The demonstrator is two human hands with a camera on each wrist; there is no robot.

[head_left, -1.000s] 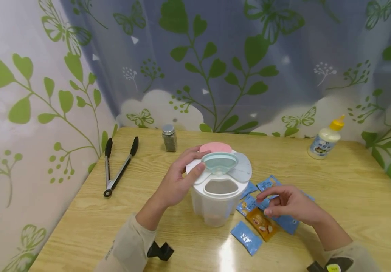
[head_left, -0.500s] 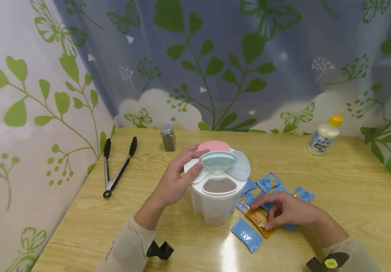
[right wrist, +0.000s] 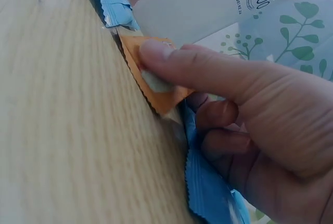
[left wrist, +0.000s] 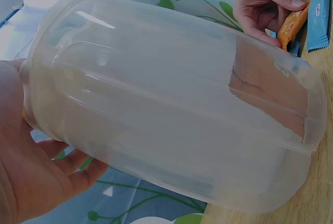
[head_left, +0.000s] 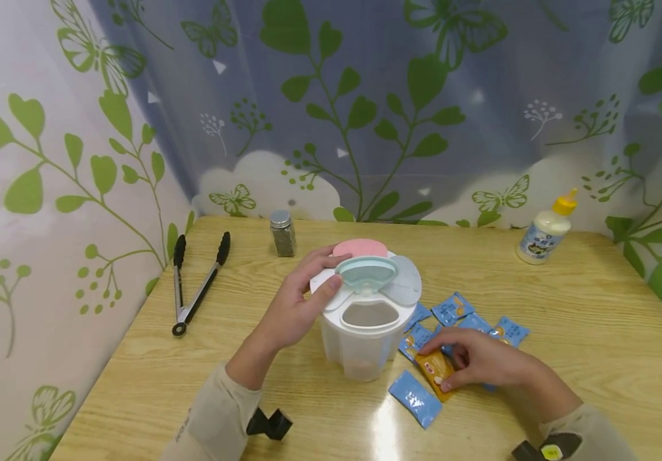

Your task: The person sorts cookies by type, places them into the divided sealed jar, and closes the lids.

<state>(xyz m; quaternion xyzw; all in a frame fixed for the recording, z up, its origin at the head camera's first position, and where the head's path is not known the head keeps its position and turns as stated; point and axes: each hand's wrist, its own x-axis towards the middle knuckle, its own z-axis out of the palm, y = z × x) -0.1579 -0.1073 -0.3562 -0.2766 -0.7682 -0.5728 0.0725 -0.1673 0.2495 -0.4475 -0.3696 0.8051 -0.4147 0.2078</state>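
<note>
A translucent storage container (head_left: pixel 363 358) stands upright on the table, and its white lid (head_left: pixel 368 330) carries pink, mint and grey flaps. The mint flap (head_left: pixel 367 272) is raised, leaving the front opening uncovered. My left hand (head_left: pixel 296 307) grips the lid's left side, thumb on top. To the right, my right hand (head_left: pixel 483 360) pinches an orange snack packet (head_left: pixel 436 371) between thumb and fingers, low among several blue packets (head_left: pixel 416 398). Through the container's wall in the left wrist view, a reddish-brown patch (left wrist: pixel 268 86) shows near the bottom; what it is cannot be made out.
Tongs (head_left: pixel 198 288) lie spread at the left of the wooden table (head_left: pixel 285 410). A small glass spice jar (head_left: pixel 282 234) stands behind the container. At the back right is a squeeze bottle (head_left: pixel 544 234) with a yellow cap. Patterned curtains (head_left: pixel 365 96) border the table.
My right hand has come down and slightly left onto the orange packet, and its thumb and fingers have closed on it. My left hand keeps its hold on the lid.
</note>
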